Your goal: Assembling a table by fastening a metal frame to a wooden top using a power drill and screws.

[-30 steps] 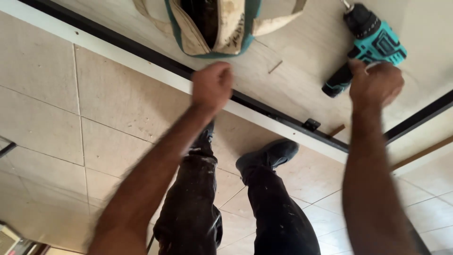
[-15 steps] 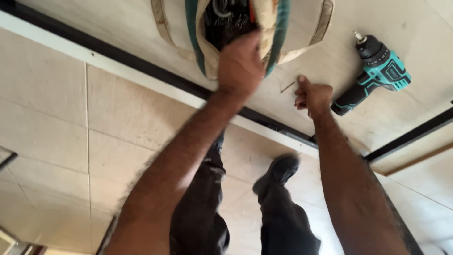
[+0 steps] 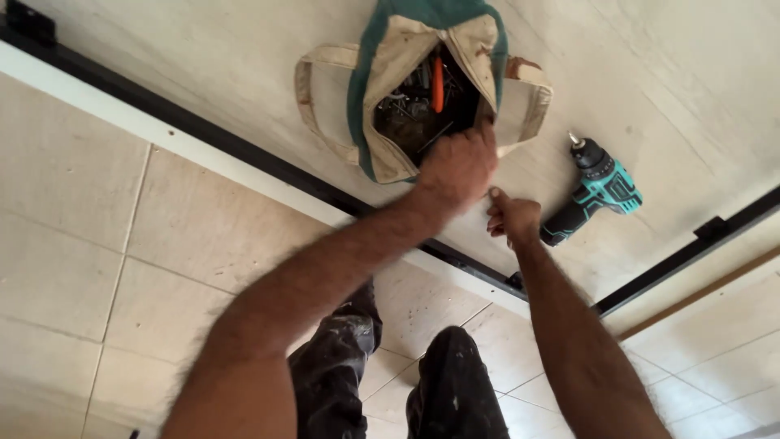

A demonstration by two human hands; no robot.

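A beige and green tool bag [image 3: 390, 73] lies open on a pale wooden panel [image 3: 203, 65]. Inside it are dark metal tools and an orange-handled one [image 3: 437, 85]. My left hand [image 3: 457, 167] grips the near right lip of the bag's opening. My right hand [image 3: 513, 218] is just beside it on the panel, fingers pinched on what looks like a small screw [image 3: 491, 193], mostly hidden by the fingers. A teal and black cordless drill [image 3: 605, 187] lies right of that hand, not touched.
A black rail with a white edge [image 3: 244, 150] runs diagonally along the panel's near side, and another black rail [image 3: 691, 244] lies at the right. Beige floor tiles [image 3: 122, 268] are below. My legs in dark paint-stained trousers [image 3: 455, 382] are at the bottom.
My left hand moved from the panel edge up to the bag's opening. My right hand left the drill, came left to a loose screw on the panel and closed; the screw no longer lies there.
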